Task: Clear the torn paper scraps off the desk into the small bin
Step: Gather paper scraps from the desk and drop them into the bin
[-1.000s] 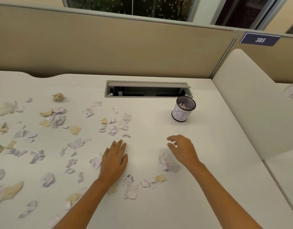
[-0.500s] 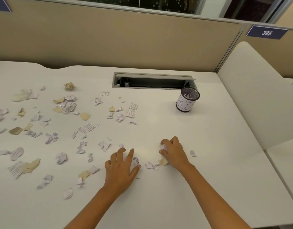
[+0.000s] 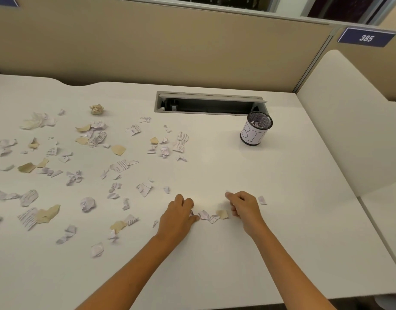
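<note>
Now my left hand (image 3: 178,217), flat with fingers spread half a second ago, is curled, its fingertips against a white scrap; my right hand (image 3: 243,205) has drawn back, fingers bunched, whether on paper I cannot tell. Between them lie a few small scraps (image 3: 211,215) on the desk (image 3: 215,265). Most torn scraps (image 3: 92,162) cover the left side. Far right, the small bin (image 3: 256,128) already holds some white paper.
</note>
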Available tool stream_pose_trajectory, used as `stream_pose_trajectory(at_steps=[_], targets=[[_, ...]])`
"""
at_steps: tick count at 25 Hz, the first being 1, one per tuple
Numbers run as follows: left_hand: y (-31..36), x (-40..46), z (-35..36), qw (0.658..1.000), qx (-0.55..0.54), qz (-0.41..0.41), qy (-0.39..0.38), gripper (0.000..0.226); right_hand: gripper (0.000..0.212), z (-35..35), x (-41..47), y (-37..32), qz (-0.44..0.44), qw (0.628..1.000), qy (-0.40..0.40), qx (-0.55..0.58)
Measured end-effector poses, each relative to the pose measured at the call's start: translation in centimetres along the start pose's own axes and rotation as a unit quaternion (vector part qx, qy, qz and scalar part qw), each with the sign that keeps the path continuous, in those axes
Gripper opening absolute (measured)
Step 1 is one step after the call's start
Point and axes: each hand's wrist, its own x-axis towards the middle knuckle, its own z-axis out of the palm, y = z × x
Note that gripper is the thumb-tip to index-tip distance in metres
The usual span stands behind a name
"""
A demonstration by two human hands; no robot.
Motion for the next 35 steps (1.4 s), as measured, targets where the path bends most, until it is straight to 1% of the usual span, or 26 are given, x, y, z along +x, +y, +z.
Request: stream_pose_trajectory(at_steps=[2, 3, 4, 5, 6, 8, 10, 12, 13, 15, 16, 18, 20, 22, 23, 25, 26, 27, 28, 29, 31, 32, 33, 34, 35], targets=[[-0.3, 0.2, -0.1, 0.999, -0.038, -0.004, 0.005, 0.024, 0.023, -0.7, -0.4, 0.0, 0.062, 0.990, -0.020, 0.127], [-0.4, 0.4, -0.1, 0.999, -0.050, -0.003, 0.004, 0.021, 0.020, -0.9, -0.6, 0.0, 0.078, 0.983, -0.029, 0.164], [-0.6, 0.5, -0.2, 0.998, -0.058, -0.002, -0.001, 0.019, 0.016, -1.1, -0.8, 0.0, 0.084, 0.981, -0.038, 0.171], [-0.8, 0.6, -0.3, 0.998, -0.068, -0.002, -0.008, 0.016, 0.011, -1.2, -1.0, 0.2, 0.081, 0.984, -0.044, 0.154], [-1.0, 0.8, -0.5, 0.996, -0.084, -0.008, -0.015, 0.014, 0.007, -1.2, -1.4, 0.4, 0.074, 0.988, -0.048, 0.125], [-1.4, 1.1, -1.1, 0.992, -0.126, -0.022, -0.022, 0.012, 0.017, -0.8, -1.8, 1.1, 0.035, 0.998, -0.043, 0.039], [-1.6, 1.2, -1.7, 0.987, -0.158, -0.029, -0.013, 0.013, 0.026, -0.3, -2.1, 1.8, -0.041, 0.996, -0.006, -0.083], [-1.8, 1.2, -2.6, 0.981, -0.191, -0.033, 0.006, 0.013, 0.026, 0.3, -2.1, 2.7, -0.128, 0.964, 0.036, -0.232], [-1.9, 1.2, -3.1, 0.976, -0.212, -0.037, 0.016, 0.013, 0.024, 0.7, -2.1, 3.0, -0.153, 0.947, 0.046, -0.277], [-2.7, 1.0, -4.1, 0.967, -0.249, -0.057, 0.020, 0.014, 0.017, 1.6, -2.2, 3.4, -0.159, 0.939, 0.040, -0.301], [-3.3, 0.9, -4.5, 0.964, -0.257, -0.071, 0.008, 0.014, 0.020, 2.1, -2.3, 3.5, -0.157, 0.938, 0.032, -0.306], [-4.7, 0.6, -5.3, 0.964, -0.244, -0.097, -0.038, 0.014, 0.037, 3.1, -2.6, 3.5, -0.172, 0.926, 0.024, -0.335], [-5.9, 0.3, -5.7, 0.974, -0.189, -0.100, -0.069, 0.013, 0.050, 4.1, -2.8, 3.5, -0.196, 0.898, 0.019, -0.393], [-6.3, 0.0, -5.7, 0.984, -0.142, -0.086, -0.063, 0.009, 0.051, 5.0, -3.3, 3.8, -0.227, 0.856, 0.016, -0.464], [-6.2, -0.2, -5.5, 0.987, -0.132, -0.075, -0.061, 0.011, 0.046, 5.4, -3.5, 4.0, -0.251, 0.832, 0.023, -0.494], [-5.7, -0.6, -4.8, 0.989, -0.123, -0.054, -0.069, 0.031, 0.028, 6.1, -3.9, 4.4, -0.320, 0.787, 0.037, -0.526], [-5.3, -0.7, -4.3, 0.990, -0.109, -0.044, -0.072, 0.041, 0.019, 6.4, -3.8, 4.7, -0.355, 0.775, 0.046, -0.521], [-5.0, -0.8, -3.8, 0.993, -0.086, -0.032, -0.071, 0.048, 0.014, 6.6, -3.7, 4.8, -0.349, 0.800, 0.036, -0.487], [-4.6, -0.8, -3.3, 0.996, -0.062, -0.020, -0.065, 0.049, 0.015, 6.6, -3.7, 4.7, -0.323, 0.817, 0.011, -0.477], [-4.4, -0.8, -2.9, 0.997, -0.046, -0.012, -0.056, 0.046, 0.019, 6.6, -3.6, 5.0, -0.312, 0.821, -0.020, -0.477], [-4.1, -0.6, -2.4, 0.998, -0.040, -0.012, -0.041, 0.035, 0.016, 6.6, -3.0, 5.5, -0.355, 0.797, -0.010, -0.488], [-4.0, -0.5, -2.3, 0.998, -0.041, -0.016, -0.042, 0.029, 0.016, 6.4, -3.0, 5.4, -0.352, 0.808, -0.008, -0.472], [-4.0, -0.3, -2.3, 0.998, -0.044, -0.023, -0.046, 0.024, 0.017, 6.3, -2.9, 5.3, -0.332, 0.837, -0.013, -0.435], [-4.0, -0.2, -2.3, 0.997, -0.051, -0.031, -0.049, 0.019, 0.016, 6.2, -2.9, 4.7, -0.297, 0.882, -0.011, -0.366], [-4.1, -0.1, -2.5, 0.996, -0.064, -0.039, -0.049, 0.014, 0.015, 6.1, -2.9, 4.2, -0.242, 0.929, -0.009, -0.279]])
